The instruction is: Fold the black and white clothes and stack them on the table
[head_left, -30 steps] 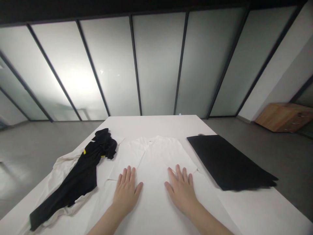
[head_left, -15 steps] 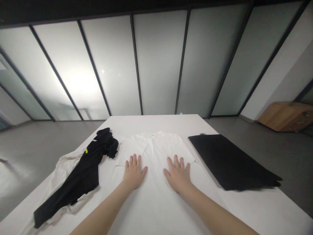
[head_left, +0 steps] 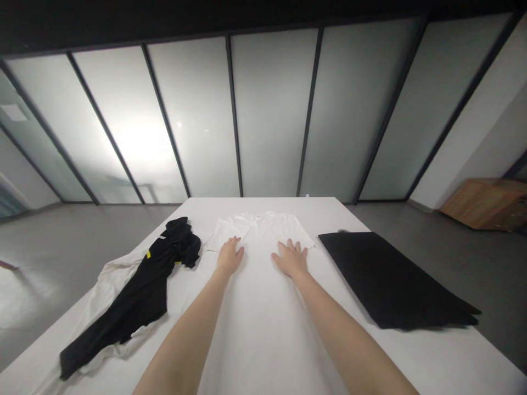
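Observation:
A white T-shirt lies spread on the white table, its collar toward the far edge and its short sleeves out to the sides. My left hand rests palm down on the shirt near the left sleeve, its fingers stretched forward. On the other side, near the right sleeve, my right hand also presses flat with fingers apart. Neither hand grips anything. Both forearms reach over the shirt's lower part, and its hem cannot be made out against the table.
Left of the shirt, a crumpled black garment with yellow bits lies over off-white cloth. Flat black sheets are stacked at right, a small grey object behind them. Beyond the table stand frosted panels and a wooden cabinet.
Both hands have slid forward, away from me, and the T-shirt's top and sleeves now lie nearer the far table edge. The view has shifted slightly.

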`<move>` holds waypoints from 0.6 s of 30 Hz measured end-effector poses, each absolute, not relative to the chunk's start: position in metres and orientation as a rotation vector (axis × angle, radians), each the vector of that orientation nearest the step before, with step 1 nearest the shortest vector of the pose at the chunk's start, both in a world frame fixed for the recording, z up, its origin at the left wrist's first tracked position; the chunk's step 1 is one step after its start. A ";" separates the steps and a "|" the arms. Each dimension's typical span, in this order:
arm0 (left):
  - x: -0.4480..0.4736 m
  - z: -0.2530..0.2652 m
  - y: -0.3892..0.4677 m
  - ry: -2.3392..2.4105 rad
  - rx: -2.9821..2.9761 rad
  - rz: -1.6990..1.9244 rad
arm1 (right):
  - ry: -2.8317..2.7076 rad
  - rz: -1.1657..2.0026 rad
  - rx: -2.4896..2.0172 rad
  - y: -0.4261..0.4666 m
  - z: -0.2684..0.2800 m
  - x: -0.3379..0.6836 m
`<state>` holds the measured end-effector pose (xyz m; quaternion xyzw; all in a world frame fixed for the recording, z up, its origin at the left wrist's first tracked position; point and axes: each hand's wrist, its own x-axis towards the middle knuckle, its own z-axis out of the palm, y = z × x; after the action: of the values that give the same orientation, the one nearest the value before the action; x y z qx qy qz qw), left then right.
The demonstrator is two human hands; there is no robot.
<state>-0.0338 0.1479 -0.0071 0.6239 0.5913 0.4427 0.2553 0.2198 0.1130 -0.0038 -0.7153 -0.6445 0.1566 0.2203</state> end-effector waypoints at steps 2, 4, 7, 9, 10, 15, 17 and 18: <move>-0.038 -0.007 0.146 1.596 1.569 1.312 | -1.503 0.540 -1.728 0.115 -0.012 0.227; -0.045 -0.008 0.140 1.583 1.431 1.401 | -1.284 0.595 -1.544 0.118 -0.018 0.237; -0.060 -0.012 0.125 1.415 1.141 1.495 | -1.104 0.645 -1.432 0.122 -0.022 0.255; -0.072 -0.014 0.113 1.177 0.841 1.535 | -0.988 0.696 -1.369 0.125 -0.021 0.269; -0.079 -0.014 0.108 1.061 0.694 1.542 | -0.944 0.725 -1.345 0.125 -0.020 0.275; -0.102 -0.004 0.094 0.877 0.407 1.551 | -0.886 0.871 -1.251 0.119 -0.016 0.303; -0.105 0.000 0.093 0.878 0.390 1.568 | -0.883 0.943 -1.206 0.115 -0.016 0.308; -0.105 0.001 0.093 0.890 0.384 1.579 | -0.842 0.979 -1.181 0.113 -0.015 0.309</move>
<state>-0.1048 0.0927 0.0013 0.1658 0.3841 0.6812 0.6008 0.3087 0.1128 -0.0153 -0.5182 -0.3694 0.4294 0.6408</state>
